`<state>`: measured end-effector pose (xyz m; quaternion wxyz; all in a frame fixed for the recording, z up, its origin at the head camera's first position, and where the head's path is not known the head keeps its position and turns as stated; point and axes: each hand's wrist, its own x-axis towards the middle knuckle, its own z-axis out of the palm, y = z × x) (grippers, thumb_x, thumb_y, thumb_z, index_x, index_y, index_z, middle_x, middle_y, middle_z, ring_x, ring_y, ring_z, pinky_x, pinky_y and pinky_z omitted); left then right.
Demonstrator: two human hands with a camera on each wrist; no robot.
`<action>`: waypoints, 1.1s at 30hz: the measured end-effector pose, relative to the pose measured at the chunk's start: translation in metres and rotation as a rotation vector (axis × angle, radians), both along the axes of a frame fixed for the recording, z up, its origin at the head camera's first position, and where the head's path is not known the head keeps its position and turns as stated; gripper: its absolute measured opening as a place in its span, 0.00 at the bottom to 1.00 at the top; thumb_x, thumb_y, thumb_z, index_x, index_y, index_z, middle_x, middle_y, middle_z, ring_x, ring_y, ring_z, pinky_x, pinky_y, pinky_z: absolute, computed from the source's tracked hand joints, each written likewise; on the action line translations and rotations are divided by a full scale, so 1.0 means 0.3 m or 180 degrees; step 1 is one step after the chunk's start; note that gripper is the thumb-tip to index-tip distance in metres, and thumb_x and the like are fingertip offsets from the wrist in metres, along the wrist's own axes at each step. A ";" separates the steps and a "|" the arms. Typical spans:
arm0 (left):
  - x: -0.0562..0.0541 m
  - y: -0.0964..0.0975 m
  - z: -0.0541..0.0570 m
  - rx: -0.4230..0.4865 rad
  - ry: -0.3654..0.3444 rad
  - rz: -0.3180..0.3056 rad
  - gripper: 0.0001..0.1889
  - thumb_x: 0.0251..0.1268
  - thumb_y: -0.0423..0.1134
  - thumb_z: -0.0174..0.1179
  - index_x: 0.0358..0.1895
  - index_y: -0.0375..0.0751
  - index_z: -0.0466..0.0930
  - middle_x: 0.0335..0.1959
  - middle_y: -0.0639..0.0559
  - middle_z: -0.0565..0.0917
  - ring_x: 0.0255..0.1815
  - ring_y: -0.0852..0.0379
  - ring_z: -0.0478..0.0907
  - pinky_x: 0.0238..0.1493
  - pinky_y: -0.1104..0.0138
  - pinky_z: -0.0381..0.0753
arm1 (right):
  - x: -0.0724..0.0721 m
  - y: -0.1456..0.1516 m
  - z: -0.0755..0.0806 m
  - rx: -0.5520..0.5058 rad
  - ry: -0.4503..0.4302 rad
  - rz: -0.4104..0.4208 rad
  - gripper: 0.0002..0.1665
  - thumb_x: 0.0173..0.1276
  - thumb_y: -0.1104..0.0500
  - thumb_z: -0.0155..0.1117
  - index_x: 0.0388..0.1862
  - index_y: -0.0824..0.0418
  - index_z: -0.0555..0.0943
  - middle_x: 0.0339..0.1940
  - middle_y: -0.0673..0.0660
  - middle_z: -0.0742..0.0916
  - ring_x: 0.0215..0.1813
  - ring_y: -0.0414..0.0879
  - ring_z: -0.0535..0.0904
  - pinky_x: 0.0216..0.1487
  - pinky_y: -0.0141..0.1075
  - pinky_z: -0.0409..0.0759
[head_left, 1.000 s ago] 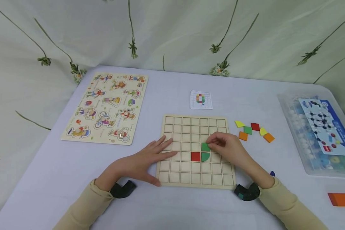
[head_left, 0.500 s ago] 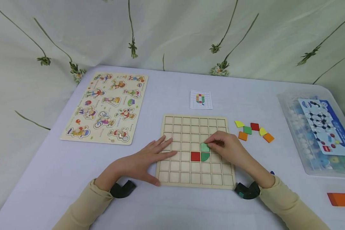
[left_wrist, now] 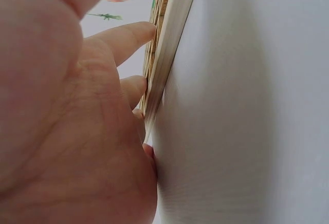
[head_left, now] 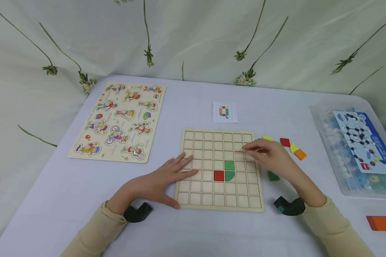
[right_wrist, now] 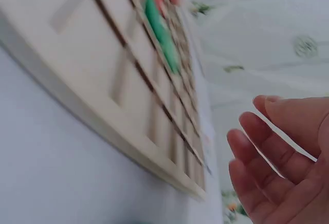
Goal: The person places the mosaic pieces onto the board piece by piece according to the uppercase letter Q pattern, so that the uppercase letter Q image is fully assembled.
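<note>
My left hand (head_left: pixel 157 180) rests with spread fingers on the left edge of the wooden grid board (head_left: pixel 195 197). On the board, a green square tile (head_left: pixel 229 165) fills a cell directly above a green rounded tile (head_left: pixel 229 175). Left of the rounded one lies a red square tile (head_left: pixel 218 175). Loosely bent and holding nothing, my right hand (head_left: pixel 273 157) hovers over the board's right edge. In the right wrist view its fingers (right_wrist: pixel 257 157) are apart from the board. A dark green piece (head_left: pixel 273 176) lies on the table just below this hand.
Beyond the right hand lie loose tiles: red (head_left: pixel 285 142), yellow (head_left: pixel 294 147) and orange (head_left: pixel 300 154). A small pattern card (head_left: pixel 224 112) lies behind the board. A picture puzzle (head_left: pixel 117 121) is at left, a clear plastic box (head_left: pixel 357 150) at right, an orange block (head_left: pixel 382 223) nearer.
My right hand has let go of the green square tile and moved right, uncovering the dark green piece and covering some loose tiles. The left hand has stayed in place.
</note>
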<state>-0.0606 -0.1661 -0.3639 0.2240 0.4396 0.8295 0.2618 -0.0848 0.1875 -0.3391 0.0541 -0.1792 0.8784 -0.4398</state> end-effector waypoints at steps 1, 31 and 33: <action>0.000 0.001 -0.001 -0.0002 0.0006 0.0000 0.53 0.44 0.50 0.74 0.74 0.49 0.51 0.75 0.47 0.35 0.72 0.49 0.24 0.67 0.47 0.34 | -0.010 0.024 0.007 -0.0060 -0.0003 -0.0074 0.13 0.65 0.64 0.62 0.48 0.64 0.82 0.47 0.55 0.83 0.47 0.48 0.77 0.45 0.31 0.75; 0.004 0.001 0.002 0.0027 -0.0006 -0.0002 0.52 0.44 0.49 0.73 0.74 0.47 0.52 0.75 0.45 0.35 0.72 0.47 0.25 0.66 0.47 0.34 | -0.044 0.253 -0.085 0.0215 -0.0242 -0.0977 0.20 0.65 0.65 0.61 0.57 0.68 0.76 0.52 0.65 0.80 0.48 0.49 0.75 0.40 0.19 0.71; 0.003 0.002 0.001 0.0025 -0.0007 -0.0007 0.52 0.44 0.50 0.73 0.74 0.46 0.52 0.75 0.45 0.35 0.72 0.47 0.24 0.66 0.47 0.34 | -0.043 0.246 -0.087 0.0275 -0.0167 -0.0985 0.20 0.64 0.67 0.63 0.55 0.68 0.77 0.50 0.65 0.81 0.46 0.52 0.76 0.39 0.19 0.71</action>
